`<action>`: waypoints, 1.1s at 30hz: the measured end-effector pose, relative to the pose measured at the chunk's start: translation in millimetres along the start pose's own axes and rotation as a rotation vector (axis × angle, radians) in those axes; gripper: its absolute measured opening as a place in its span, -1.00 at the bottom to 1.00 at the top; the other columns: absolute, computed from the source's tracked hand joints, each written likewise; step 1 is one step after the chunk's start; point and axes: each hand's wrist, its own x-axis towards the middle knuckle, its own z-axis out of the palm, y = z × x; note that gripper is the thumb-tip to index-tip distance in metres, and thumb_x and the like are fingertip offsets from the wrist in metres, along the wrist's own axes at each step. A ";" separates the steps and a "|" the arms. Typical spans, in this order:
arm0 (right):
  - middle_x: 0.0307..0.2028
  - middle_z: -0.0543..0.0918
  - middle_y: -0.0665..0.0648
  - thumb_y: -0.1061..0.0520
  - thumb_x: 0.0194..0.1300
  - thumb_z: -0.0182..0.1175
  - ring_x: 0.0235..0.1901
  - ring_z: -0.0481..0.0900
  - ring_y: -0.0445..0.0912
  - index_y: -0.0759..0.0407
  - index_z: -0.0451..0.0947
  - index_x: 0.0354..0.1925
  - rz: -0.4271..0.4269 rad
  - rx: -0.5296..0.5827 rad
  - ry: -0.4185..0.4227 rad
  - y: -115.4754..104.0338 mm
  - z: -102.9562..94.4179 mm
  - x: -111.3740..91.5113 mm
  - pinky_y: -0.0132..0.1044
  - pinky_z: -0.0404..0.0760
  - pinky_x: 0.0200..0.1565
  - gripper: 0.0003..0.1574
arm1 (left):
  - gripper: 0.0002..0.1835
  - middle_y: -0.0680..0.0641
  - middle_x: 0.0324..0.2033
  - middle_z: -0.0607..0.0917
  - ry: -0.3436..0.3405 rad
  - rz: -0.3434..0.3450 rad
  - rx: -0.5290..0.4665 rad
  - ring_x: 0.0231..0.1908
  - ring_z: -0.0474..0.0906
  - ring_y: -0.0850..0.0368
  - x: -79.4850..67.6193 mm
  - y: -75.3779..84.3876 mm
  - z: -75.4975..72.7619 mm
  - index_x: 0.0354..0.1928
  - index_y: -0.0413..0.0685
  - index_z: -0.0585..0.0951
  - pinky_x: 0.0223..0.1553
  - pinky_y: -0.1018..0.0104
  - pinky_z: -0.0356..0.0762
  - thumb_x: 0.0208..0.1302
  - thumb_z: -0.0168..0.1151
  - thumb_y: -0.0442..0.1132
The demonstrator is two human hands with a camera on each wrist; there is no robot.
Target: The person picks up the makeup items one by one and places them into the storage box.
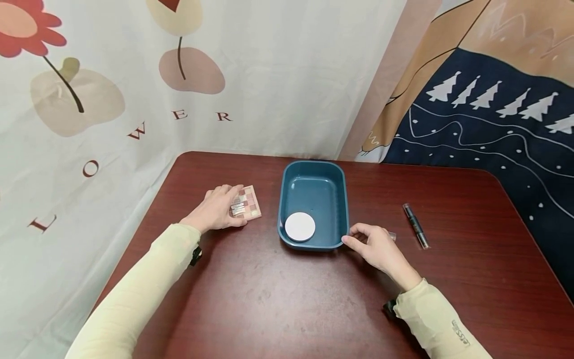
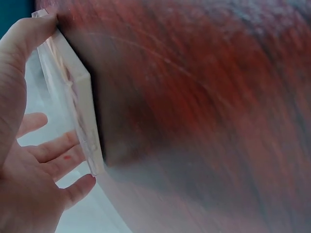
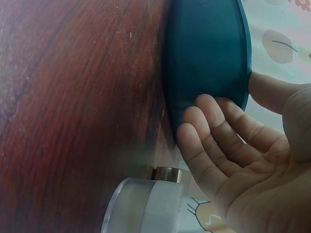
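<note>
My left hand holds an eyeshadow palette by its edges, at the table's left side. Its thumb lies over one edge and the fingertips meet another in the left wrist view, where the clear lid and pale side of the palette show. At the near right corner of a blue plastic bin, my right hand pinches the rim, thumb on top and fingers against the outer wall. A round white disc-shaped item lies in the bin's near left corner.
A dark double-ended makeup stick lies right of my right hand. Below the right fingers, the right wrist view has a clear and white container with a gold-coloured end, partly cut off. The brown table meets printed curtains behind.
</note>
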 end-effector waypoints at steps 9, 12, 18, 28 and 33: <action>-0.48 0.68 -0.05 0.08 0.39 0.37 -0.47 0.54 -0.20 0.14 0.69 -0.22 -0.004 0.002 0.005 1.2 0.8 0.4 -0.32 0.51 -0.37 -0.86 | 0.03 -0.35 0.24 0.48 0.039 0.034 -0.020 0.26 0.37 -0.31 -2.6 1.8 1.1 0.49 -0.14 0.30 0.36 -0.26 0.17 0.04 0.54 0.13; -0.47 0.69 -0.05 0.08 0.40 0.36 -0.47 0.55 -0.21 0.14 0.69 -0.22 -0.003 0.014 0.003 2.0 1.2 0.5 -0.32 0.52 -0.37 -0.86 | 0.05 -0.36 0.26 0.47 0.037 0.045 -0.026 0.27 0.37 -0.32 -3.6 4.4 -0.2 0.50 -0.16 0.30 0.38 -0.25 0.17 0.03 0.54 0.14; -0.47 0.71 0.00 0.09 0.40 0.36 -0.48 0.55 -0.21 0.15 0.69 -0.22 -0.001 0.027 0.003 2.1 1.0 0.5 -0.33 0.51 -0.38 -0.86 | 0.07 -0.37 0.27 0.47 0.046 0.069 -0.045 0.28 0.37 -0.30 -5.8 10.3 -2.9 0.51 -0.16 0.30 0.36 -0.17 0.30 0.02 0.56 0.14; -0.47 0.70 -0.01 0.08 0.40 0.36 -0.48 0.54 -0.20 0.14 0.69 -0.21 -0.009 0.018 0.003 2.6 1.9 0.2 -0.32 0.51 -0.38 -0.86 | 0.05 -0.31 0.20 0.50 0.080 0.116 -0.016 0.21 0.39 -0.25 -5.2 22.8 -9.4 0.48 -0.18 0.33 0.27 -0.13 0.41 0.02 0.56 0.17; -0.47 0.69 -0.02 0.07 0.40 0.36 -0.49 0.53 -0.19 0.13 0.69 -0.21 -0.007 0.016 0.005 3.9 2.5 0.2 -0.32 0.50 -0.39 -0.86 | 0.02 -0.27 0.15 0.52 0.092 0.135 -0.012 0.17 0.40 -0.22 -3.7 28.5 -9.0 0.44 -0.19 0.38 0.23 -0.09 0.44 0.01 0.56 0.17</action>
